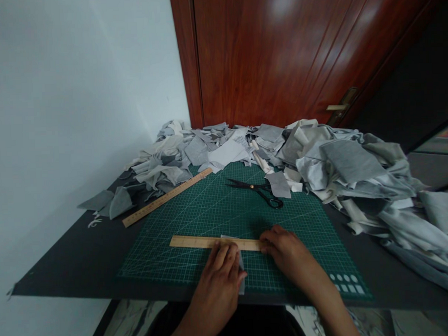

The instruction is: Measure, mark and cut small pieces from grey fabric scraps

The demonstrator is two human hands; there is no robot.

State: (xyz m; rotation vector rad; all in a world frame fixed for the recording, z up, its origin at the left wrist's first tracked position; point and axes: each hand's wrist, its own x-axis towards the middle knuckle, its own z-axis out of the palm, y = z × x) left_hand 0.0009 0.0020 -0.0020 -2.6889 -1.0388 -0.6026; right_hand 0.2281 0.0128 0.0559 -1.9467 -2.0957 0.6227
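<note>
A short wooden ruler (192,241) lies crosswise on the green cutting mat (168,265), over a small grey fabric piece (242,287). My left hand (220,273) rests flat on the fabric, its fingertips on the ruler's middle and most of the cloth hidden beneath it. At the ruler's right end, my right hand (285,249) is closed, thumb and fingers gripping the wood. Farther back on the mat are black scissors (252,186), blades pointing left, their handles beside a grey fabric square (279,184).
A longer wooden ruler (166,198) slants across the mat's left edge. Heaps of grey and white fabric scraps (223,151) line the back, with a bigger pile (352,163) at the right. The dark table (65,264) meets a white wall at left; a wooden door (260,59) stands behind.
</note>
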